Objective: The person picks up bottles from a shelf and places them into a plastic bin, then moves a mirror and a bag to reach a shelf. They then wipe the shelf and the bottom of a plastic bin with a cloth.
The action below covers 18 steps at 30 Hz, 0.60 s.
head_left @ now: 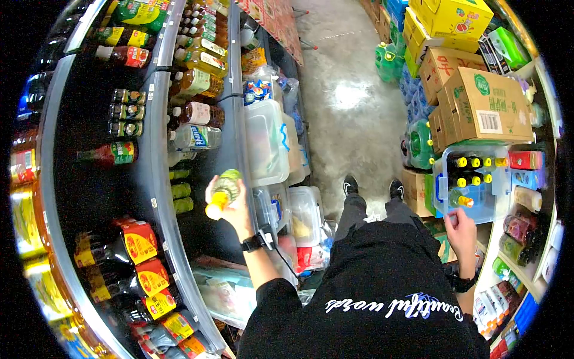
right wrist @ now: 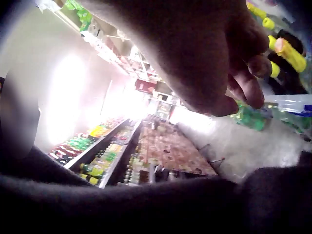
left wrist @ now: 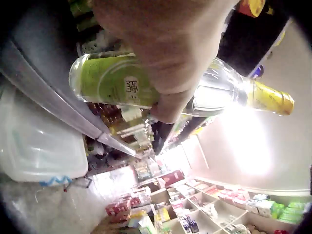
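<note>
My left hand [head_left: 239, 212] grips a clear glass bottle [left wrist: 114, 80] with a green label and a yellow neck wrap and cap. In the head view the bottle is tilted beside the left shelf, its cap towards me. Fingers and thumb wrap around its middle in the left wrist view. On the right, my right hand [head_left: 461, 234] hovers at the near side of a clear plastic bin [head_left: 503, 200], fingers loosely bent with nothing seen between them. Several yellow-capped bottles [head_left: 476, 162] stand in the bin. One bottle with an orange-yellow neck [right wrist: 291, 54] leans close past the fingers.
The dark left shelf [head_left: 158, 179] carries sauce bottles, with green-labelled bottles [head_left: 183, 205] near my left hand. Lidded plastic boxes [head_left: 266, 143] stand below it. Cardboard cartons [head_left: 487, 107] are stacked behind the bin. A concrete aisle floor [head_left: 347, 131] runs ahead between both sides.
</note>
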Motion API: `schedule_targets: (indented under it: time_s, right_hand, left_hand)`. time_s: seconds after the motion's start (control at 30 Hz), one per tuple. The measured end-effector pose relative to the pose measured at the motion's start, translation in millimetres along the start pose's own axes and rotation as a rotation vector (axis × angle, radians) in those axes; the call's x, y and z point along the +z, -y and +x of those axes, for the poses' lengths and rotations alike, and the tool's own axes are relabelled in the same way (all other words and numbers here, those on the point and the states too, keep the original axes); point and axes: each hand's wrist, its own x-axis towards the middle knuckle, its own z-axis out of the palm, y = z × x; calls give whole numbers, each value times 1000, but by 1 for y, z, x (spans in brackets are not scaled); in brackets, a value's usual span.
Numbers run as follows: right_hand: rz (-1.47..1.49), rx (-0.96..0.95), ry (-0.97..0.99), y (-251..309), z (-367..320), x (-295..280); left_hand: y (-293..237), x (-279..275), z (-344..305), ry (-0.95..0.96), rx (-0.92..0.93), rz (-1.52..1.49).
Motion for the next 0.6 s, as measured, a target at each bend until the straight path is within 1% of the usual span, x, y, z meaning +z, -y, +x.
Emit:
schedule_targets:
  time_s: [0.03,0.07,0.1,0.13,0.17,0.2,0.27,0.33,0.4,0.47,0.5,0.53,0.6]
  right_hand:
    - [7,-138,-29,15,5,-8]
    - [15,-272,-59,29,9,-15]
    - [24,-403,-91,44,11,-23]
    - [92,-480,-83,64,10,-33]
    - [160,-556,-73,80,10,-40]
    - [171,-703,-104,86,12,-43]
    - [175,-889,-124,110,8,-56]
    - [226,-974,-90,124,3,-64]
    - [209,-1004,-93,122,1,-69]
    - [154,-1025,-120,107,-2,-74]
    - [104,-1026,-159,94,-4,-74]
    - [156,-1024,-242,83,-6,-69]
    - [142,-963,-312,58,-17,-76]
  left_hand:
    - [-20,8,-6,2,68,77]
    - [-35,13,-14,51,80,81]
    - [-56,23,-22,66,104,-11]
    - [-78,34,-31,82,125,-102]
    - [-98,43,-42,173,91,-161]
    - [-117,51,-53,266,55,-218]
    - [-149,69,-68,540,63,-194]
    - [-149,103,-99,701,56,-432]
    - [-191,131,-109,858,224,-589]
    - [-223,152,-128,950,366,-522]
    - [-234,163,-139,1028,374,-573]
    - [-248,170,-149,1050,405,-611]
    - [-275,183,-162,1207,480,-643]
